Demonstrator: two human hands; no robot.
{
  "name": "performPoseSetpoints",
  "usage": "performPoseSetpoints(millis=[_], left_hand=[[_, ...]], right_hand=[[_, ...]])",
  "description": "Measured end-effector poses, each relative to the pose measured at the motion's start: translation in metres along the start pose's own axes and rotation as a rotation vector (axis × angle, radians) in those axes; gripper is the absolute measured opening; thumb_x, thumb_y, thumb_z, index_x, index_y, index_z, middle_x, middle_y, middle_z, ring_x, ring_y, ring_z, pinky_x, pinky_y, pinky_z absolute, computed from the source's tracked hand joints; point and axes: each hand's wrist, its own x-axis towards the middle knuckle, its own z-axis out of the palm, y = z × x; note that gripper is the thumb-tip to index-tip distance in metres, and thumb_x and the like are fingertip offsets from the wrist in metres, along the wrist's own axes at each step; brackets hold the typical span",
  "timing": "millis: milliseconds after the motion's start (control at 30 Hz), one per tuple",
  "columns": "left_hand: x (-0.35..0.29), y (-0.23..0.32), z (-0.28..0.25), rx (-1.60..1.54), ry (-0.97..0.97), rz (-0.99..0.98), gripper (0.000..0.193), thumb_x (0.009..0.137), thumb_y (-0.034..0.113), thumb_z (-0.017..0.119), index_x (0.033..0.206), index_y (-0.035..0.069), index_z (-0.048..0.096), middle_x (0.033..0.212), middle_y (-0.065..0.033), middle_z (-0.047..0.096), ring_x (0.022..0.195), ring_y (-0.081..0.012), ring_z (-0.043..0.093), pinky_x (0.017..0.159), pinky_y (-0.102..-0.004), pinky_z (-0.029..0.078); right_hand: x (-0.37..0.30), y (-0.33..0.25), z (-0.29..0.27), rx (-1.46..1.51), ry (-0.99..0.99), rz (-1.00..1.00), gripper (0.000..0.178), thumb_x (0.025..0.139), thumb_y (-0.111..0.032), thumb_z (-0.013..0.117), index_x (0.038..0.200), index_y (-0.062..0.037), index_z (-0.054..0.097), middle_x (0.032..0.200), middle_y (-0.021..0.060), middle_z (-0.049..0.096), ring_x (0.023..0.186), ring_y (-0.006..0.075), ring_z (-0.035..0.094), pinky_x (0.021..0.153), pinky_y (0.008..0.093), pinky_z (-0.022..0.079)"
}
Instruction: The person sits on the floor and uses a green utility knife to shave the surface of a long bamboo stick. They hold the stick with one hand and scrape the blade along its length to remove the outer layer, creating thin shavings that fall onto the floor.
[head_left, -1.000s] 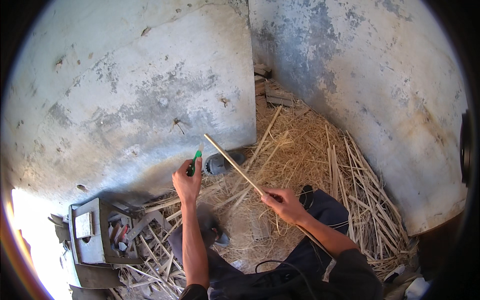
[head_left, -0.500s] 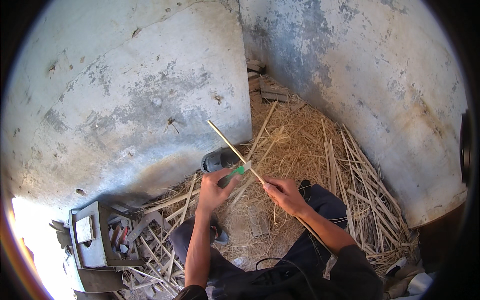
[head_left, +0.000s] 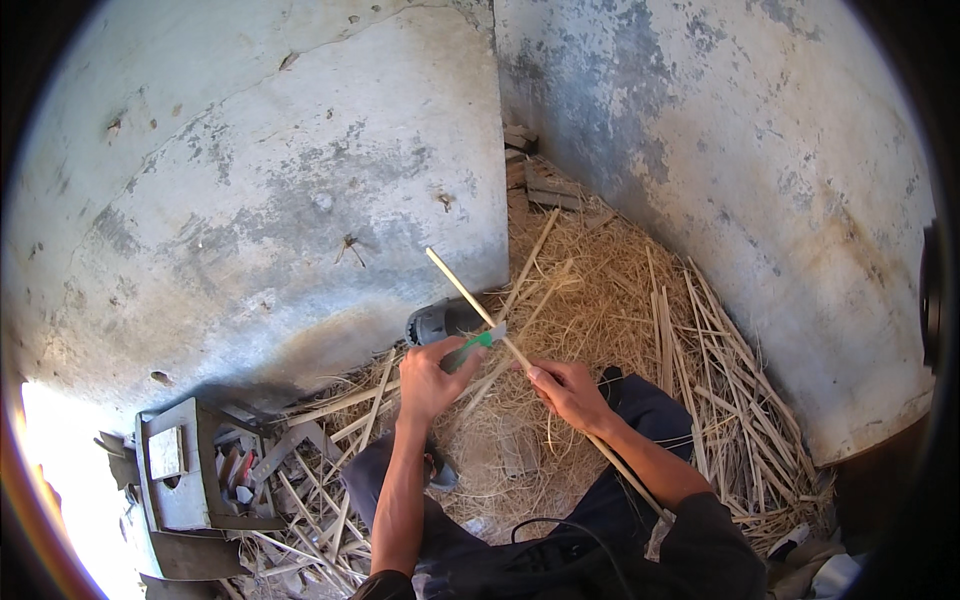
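Note:
My left hand (head_left: 432, 382) is closed around the green handle of a knife (head_left: 482, 341). The short, pale blade lies against a long, thin wooden stick (head_left: 456, 284). Closed on that stick just below the blade is my right hand (head_left: 570, 394). The stick slants from the upper left, through the right hand, and on under the right forearm to its lower end near the sleeve. Beneath both hands, wood shavings (head_left: 590, 300) cover the floor between my legs.
Split sticks (head_left: 735, 390) lie piled along the right wall. A dark grey cylindrical container (head_left: 428, 325) lies by the left wall. At lower left stands a worn box-like wooden piece (head_left: 190, 480) with clutter inside. Bricks (head_left: 550, 188) sit in the far corner.
The whole view has shifted slightly. Both hands keep their holds, and the knife blade stays against the stick at nearly the same place.

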Motion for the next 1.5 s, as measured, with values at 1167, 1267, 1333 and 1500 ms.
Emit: performPoseSetpoints(millis=[1167, 1267, 1333, 1500], left_hand=[[0.000, -0.005, -0.001, -0.100, -0.110, 0.032, 0.028, 0.085, 0.025, 0.086, 0.097, 0.000, 0.081, 0.065, -0.0131, 0.070, 0.050, -0.0164, 0.060, 0.052, -0.0329, 0.046], [-0.001, -0.003, -0.004, -0.032, -0.087, 0.049, 0.032, 0.085, 0.030, 0.086, 0.097, 0.001, 0.082, 0.064, -0.0137, 0.069, 0.050, -0.0195, 0.062, 0.052, -0.0347, 0.048], [-0.002, -0.003, -0.004, 0.014, -0.071, 0.039, 0.034, 0.085, 0.033, 0.085, 0.097, 0.002, 0.082, 0.063, -0.0139, 0.068, 0.050, -0.0212, 0.063, 0.053, -0.0359, 0.049], [0.000, -0.007, -0.006, 0.094, 0.051, -0.078, 0.035, 0.087, 0.036, 0.085, 0.097, 0.002, 0.081, 0.067, -0.0168, 0.070, 0.056, -0.0276, 0.068, 0.058, -0.0387, 0.052]], right_hand=[[-0.004, -0.016, -0.005, -0.234, 0.065, -0.080, 0.052, 0.099, -0.033, 0.072, 0.134, 0.0050, 0.067, 0.084, 0.0122, 0.075, 0.067, 0.0146, 0.066, 0.064, 0.0332, 0.051], [-0.002, -0.010, -0.004, -0.301, 0.072, -0.100, 0.052, 0.100, -0.034, 0.071, 0.133, 0.0052, 0.067, 0.081, 0.0124, 0.074, 0.067, 0.0152, 0.066, 0.063, 0.0337, 0.051], [-0.001, -0.010, -0.004, -0.325, 0.062, -0.094, 0.051, 0.100, -0.034, 0.070, 0.133, 0.0054, 0.068, 0.079, 0.0121, 0.073, 0.066, 0.0152, 0.066, 0.062, 0.0339, 0.051], [0.000, -0.014, 0.003, -0.267, 0.032, -0.080, 0.045, 0.101, -0.031, 0.068, 0.128, 0.0054, 0.069, 0.073, 0.0098, 0.069, 0.059, 0.0149, 0.060, 0.058, 0.0346, 0.047]])
